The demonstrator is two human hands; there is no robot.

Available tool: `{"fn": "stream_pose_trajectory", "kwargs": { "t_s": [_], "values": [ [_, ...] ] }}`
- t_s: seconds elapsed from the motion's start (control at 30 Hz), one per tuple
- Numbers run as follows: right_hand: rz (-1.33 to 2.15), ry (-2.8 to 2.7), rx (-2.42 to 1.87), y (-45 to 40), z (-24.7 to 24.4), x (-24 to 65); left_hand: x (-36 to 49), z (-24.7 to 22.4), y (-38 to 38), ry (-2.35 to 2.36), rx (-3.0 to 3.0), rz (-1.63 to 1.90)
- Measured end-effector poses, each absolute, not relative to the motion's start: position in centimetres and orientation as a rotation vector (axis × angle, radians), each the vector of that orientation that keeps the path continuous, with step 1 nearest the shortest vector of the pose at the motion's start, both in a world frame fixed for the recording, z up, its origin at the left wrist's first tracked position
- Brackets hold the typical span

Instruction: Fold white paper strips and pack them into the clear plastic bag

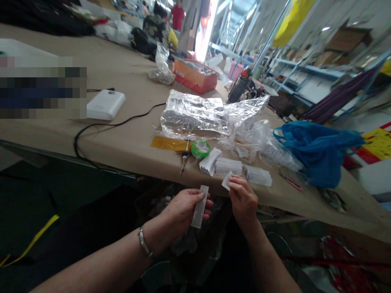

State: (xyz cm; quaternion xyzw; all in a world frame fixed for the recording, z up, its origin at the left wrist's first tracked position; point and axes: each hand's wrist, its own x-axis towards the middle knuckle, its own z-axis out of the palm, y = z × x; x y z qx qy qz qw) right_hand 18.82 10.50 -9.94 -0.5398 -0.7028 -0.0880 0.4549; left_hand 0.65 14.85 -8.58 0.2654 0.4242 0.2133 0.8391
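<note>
My left hand [186, 205] pinches a narrow, whitish translucent strip [200, 207] between thumb and fingers, below the table's front edge. To its right, my right hand [242, 195] holds a small white paper piece [227, 180] by its fingertips at the edge. Just beyond the hands lie stacks of white paper slips: a fanned stack [210, 162], a middle stack [228, 167] and a right stack [258, 176]. A green roll of tape [200, 149] and a soldering-iron-like tool [184, 156] rest left of the stacks.
Clear plastic bags [195, 114] cover the middle of the brown table [134, 85]. A blue bag [320, 146] and pink-handled tweezers or snips [291, 181] lie right. An orange box [195, 76] stands behind; a black cable [122, 122] runs left, near a white device [106, 104].
</note>
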Motion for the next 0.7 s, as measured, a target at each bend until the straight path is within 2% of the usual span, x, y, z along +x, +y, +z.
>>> {"fn": "stream_pose_trajectory", "kwargs": {
  "t_s": [0.17,0.53,0.6,0.7],
  "values": [
    [-0.041,-2.046,-1.065,8.7,-9.5,15.8,0.8,-8.5,14.9,0.631,0.470,0.516],
    [0.010,-2.145,-1.065,8.0,-10.0,15.2,0.6,-8.6,14.3,0.649,0.424,0.507],
    [-0.051,-2.077,-1.141,7.9,-9.9,16.4,0.6,-8.2,14.4,0.724,0.426,0.488],
    [-0.338,-1.846,-1.520,7.7,-10.2,20.2,0.5,-7.9,14.5,0.859,0.459,0.455]
  ]
}}
